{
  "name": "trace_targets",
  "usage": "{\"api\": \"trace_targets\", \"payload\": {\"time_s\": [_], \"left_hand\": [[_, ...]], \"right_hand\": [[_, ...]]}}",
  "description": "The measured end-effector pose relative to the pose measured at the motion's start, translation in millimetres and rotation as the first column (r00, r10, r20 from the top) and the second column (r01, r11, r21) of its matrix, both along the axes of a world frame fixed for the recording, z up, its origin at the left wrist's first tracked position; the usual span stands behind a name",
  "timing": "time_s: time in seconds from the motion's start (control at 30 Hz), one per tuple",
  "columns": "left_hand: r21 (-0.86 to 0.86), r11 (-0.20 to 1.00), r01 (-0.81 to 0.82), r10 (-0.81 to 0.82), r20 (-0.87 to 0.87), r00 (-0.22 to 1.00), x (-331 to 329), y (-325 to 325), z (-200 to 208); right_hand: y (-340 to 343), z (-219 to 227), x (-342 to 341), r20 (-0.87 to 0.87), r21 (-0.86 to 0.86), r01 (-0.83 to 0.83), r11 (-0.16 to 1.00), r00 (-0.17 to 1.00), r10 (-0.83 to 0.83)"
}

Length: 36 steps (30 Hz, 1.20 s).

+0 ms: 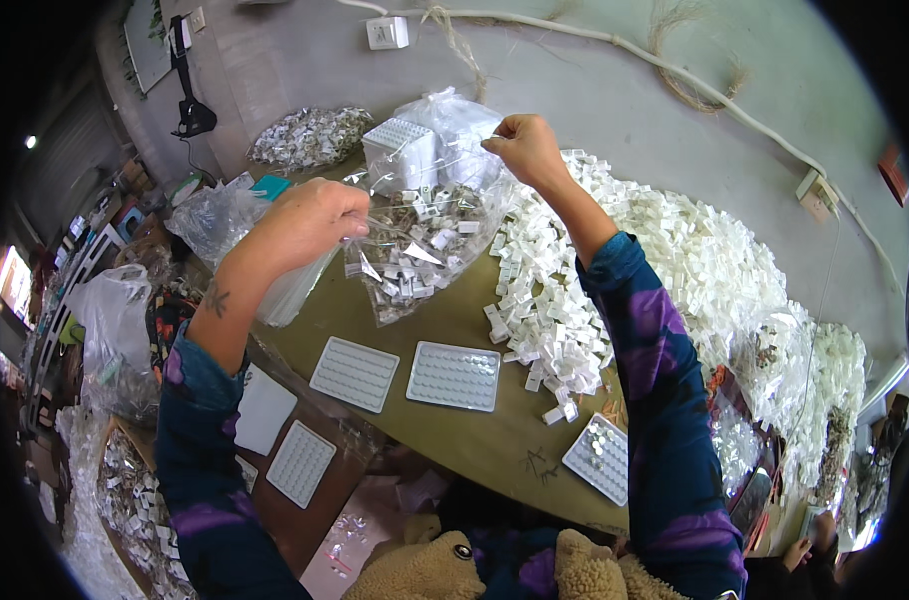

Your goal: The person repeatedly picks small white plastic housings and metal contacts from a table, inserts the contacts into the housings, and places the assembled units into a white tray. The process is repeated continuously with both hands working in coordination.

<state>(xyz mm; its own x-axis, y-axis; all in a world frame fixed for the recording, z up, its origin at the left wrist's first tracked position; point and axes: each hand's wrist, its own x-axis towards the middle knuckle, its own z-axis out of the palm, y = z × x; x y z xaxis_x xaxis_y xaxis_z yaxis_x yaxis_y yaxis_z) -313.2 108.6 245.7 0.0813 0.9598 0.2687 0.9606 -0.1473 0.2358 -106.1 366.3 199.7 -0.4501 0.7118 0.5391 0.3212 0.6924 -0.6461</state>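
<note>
One clear bag between left grip, right grip.

Left grip left of centre, right grip top centre, both pinching clear bag of small white and metallic parts. Two pale trays side by side mid-frame on olive worktop; another tray, small discs on it, lower right. White-part heap at right.
</note>
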Motion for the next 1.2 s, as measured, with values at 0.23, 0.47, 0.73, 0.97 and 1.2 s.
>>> {"api": "trace_targets", "payload": {"time_s": [0.23, 0.47, 0.73, 0.97, 1.2], "left_hand": [[-0.312, 0.948, -0.065, 0.005, -0.189, 0.982, 36.8, 8.6, -54.5], [0.02, 0.995, 0.099, -0.088, -0.311, 0.946, 119.3, 2.9, -32.9], [0.123, 0.949, 0.29, -0.311, 0.229, 0.922, 222.4, -8.7, -88.4], [-0.009, 0.977, 0.212, -0.144, 0.704, 0.695, 255.6, -70.0, -206.5], [0.248, 0.946, 0.211, -0.315, 0.533, 0.785, 266.8, -88.2, -245.5]], "right_hand": [[-31.7, -61.0, 38.2, 0.335, -0.311, -0.099, 0.945, 0.919, 0.206], [-108.4, -14.5, 171.0, 0.344, -0.016, -0.04, 0.999, 0.938, 0.043], [-284.7, -82.6, 318.9, -0.07, -0.166, 0.457, 0.874, 0.879, -0.473], [-353.1, -189.9, 363.1, -0.037, -0.135, 0.726, 0.675, 0.677, -0.735], [-349.0, -201.0, 374.2, -0.172, -0.234, 0.659, 0.714, 0.695, -0.698]]}}
